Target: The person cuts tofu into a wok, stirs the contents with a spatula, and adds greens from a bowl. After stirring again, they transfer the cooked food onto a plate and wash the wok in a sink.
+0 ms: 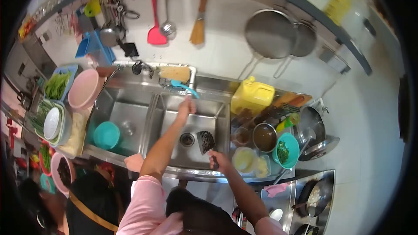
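Note:
My right hand (pixel 221 162) grips the handle of a black slotted turner (pixel 205 142), whose blade hangs over the right sink basin (pixel 172 124) beside the drain. My left hand (pixel 186 107) reaches to the back of the same basin with fingers curled, just below a turquoise brush-like tool (pixel 183 86) by the white pipe. Whatever those fingers hold, if anything, is hidden. A tan scrubbing pad (pixel 174 73) lies behind the tool. In the left basin (pixel 130 109) sits a turquoise bowl (pixel 106 135).
Right of the sink stand a yellow jug (pixel 252 97), a brown-filled pot (pixel 264 137) and a turquoise bowl of chopped greens (pixel 286 150). At left is a pink basin (pixel 84 89). A co-worker (pixel 93 200) stands close on the left. A wok (pixel 317 198) sits lower right.

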Action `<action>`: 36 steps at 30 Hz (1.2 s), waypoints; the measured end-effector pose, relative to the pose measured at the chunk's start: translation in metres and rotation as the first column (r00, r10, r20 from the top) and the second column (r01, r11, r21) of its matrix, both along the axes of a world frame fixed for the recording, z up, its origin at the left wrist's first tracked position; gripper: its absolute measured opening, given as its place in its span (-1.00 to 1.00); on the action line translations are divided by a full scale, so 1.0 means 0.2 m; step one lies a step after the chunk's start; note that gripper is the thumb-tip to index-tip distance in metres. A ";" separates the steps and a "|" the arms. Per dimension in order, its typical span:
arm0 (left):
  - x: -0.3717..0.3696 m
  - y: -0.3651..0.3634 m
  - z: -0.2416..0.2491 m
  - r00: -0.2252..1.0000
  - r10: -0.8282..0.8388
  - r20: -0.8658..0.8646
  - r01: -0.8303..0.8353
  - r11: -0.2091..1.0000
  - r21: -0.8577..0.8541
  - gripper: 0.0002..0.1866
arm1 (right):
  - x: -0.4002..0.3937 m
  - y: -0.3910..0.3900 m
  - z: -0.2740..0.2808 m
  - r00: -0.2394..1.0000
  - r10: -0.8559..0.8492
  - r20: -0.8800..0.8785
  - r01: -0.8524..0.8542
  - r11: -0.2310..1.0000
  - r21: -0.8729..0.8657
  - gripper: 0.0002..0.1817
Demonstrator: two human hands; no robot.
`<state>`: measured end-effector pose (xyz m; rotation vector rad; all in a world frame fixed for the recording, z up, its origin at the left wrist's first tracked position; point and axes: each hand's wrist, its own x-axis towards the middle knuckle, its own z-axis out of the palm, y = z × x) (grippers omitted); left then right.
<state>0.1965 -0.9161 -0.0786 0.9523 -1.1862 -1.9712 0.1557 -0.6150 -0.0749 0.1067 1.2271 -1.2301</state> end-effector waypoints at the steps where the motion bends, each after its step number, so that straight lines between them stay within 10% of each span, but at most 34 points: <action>1: -0.03 0.03 0.02 0.999 -0.048 -0.026 0.047 0.998 -0.041 -0.41 | 0.00 -0.12 -0.08 1.000 0.023 0.010 -0.023 0.999 0.025 -0.74; 5: 0.12 -0.09 -0.11 0.952 -0.106 -0.288 0.131 0.989 0.071 -0.41 | -0.02 -0.52 -0.41 0.997 0.045 0.054 -0.047 0.999 0.024 -0.70; 8: 0.39 -0.18 -0.21 0.960 0.260 -0.100 -0.245 0.959 0.140 -0.41 | -0.01 -0.72 -0.48 0.996 -0.012 0.088 0.006 0.998 0.070 -0.63; 16: 0.66 -0.08 -0.63 0.878 0.459 0.136 -0.475 0.797 0.373 -0.49 | -0.04 -1.06 -0.65 0.899 -0.262 0.352 0.260 0.964 0.052 -0.52; 20: 0.73 -0.03 -0.65 0.844 0.516 0.148 -0.527 0.744 0.411 -0.49 | -0.05 -1.03 -0.61 0.999 0.011 0.047 -0.010 1.000 -0.008 -0.52; 21: 0.74 -0.03 -0.64 0.830 0.534 0.162 -0.548 0.726 0.416 -0.49 | -0.06 -1.04 -0.58 0.913 0.234 -0.334 -0.234 0.971 0.043 -0.52; 23: 0.75 -0.03 -0.64 0.823 0.545 0.162 -0.561 0.735 0.380 -0.50 | -0.05 -1.04 -0.54 0.247 0.517 -0.819 -0.490 0.796 0.355 -0.52; 26: 0.75 -0.02 -0.67 0.846 0.489 0.212 -0.532 0.753 0.388 -0.51 | -0.01 -1.01 -0.29 -0.254 0.575 -0.777 -0.369 0.685 0.628 -0.54; 34: 0.33 -0.07 -1.03 0.965 0.226 0.134 -0.260 0.742 0.618 -0.61 | -0.07 -0.66 0.16 -0.334 0.554 -0.763 -0.288 0.711 0.642 -0.59; 36: 0.19 -0.12 -1.43 0.991 0.072 -0.109 0.001 0.831 0.556 -0.76 | -0.09 -0.57 0.26 -0.334 0.579 -0.743 -0.273 0.695 0.665 -0.60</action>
